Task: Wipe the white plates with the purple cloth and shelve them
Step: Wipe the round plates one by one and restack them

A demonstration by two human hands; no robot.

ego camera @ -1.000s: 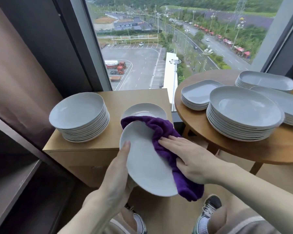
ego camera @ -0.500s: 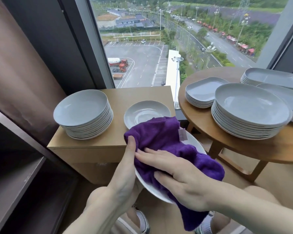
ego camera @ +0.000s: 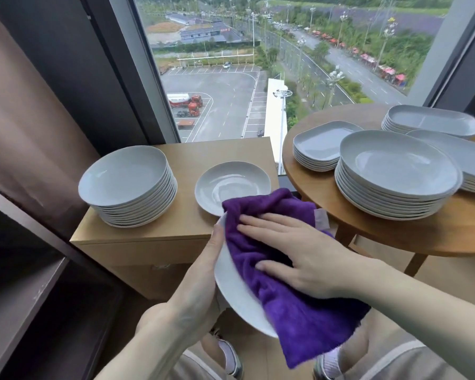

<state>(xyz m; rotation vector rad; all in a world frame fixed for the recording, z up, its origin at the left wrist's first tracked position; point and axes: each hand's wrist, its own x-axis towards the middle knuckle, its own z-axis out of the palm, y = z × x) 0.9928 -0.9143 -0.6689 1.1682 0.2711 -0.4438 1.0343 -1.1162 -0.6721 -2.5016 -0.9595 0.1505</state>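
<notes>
Standing by the window, round wooden table (ego camera: 327,187) bearing plate stacks, low cabinet (ego camera: 154,237) with stacked plates (ego camera: 126,185) and single plate (ego camera: 231,182), held white plate (ego camera: 233,292) tilted, left hand (ego camera: 195,292) gripping its rim, purple cloth (ego camera: 291,311) draped over it, right hand (ego camera: 299,250) flat, fingers extended, pressing the cloth.

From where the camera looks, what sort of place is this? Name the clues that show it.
Probably a high-floor room of a hotel or restaurant. The window looks far down on a car park, and many stacks of white plates sit on a round wooden table and a cabinet.
</notes>
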